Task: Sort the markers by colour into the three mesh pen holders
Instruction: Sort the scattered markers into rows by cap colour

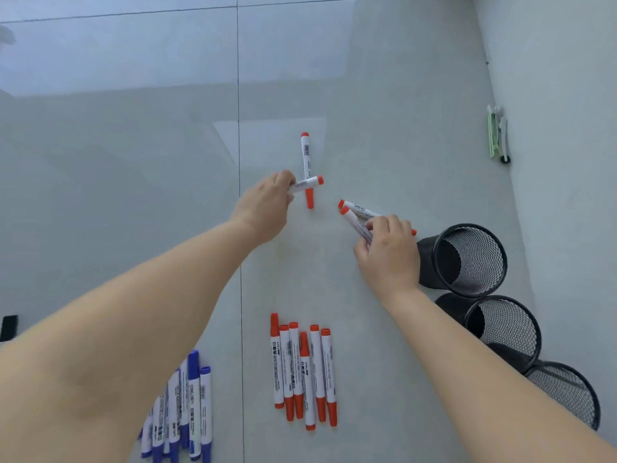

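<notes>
Hiding fingers: right hand [389, 252] | blue markers [187, 409] partly behind forearm

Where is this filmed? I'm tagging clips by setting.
Probably an indoor room, with the work done on the floor: large glossy grey tiles with grout lines, a white wall at right, and markers laid straight on the tiles.

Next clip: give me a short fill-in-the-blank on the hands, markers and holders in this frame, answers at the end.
1. The left hand pinches one ____-capped white marker.
2. The right hand grips ____ red-capped markers.
3. The row of six red-capped markers lies on the grey ____.
4. The black mesh pen holders number ____ and hold no markers.

Answers: red; two; floor; three
</notes>
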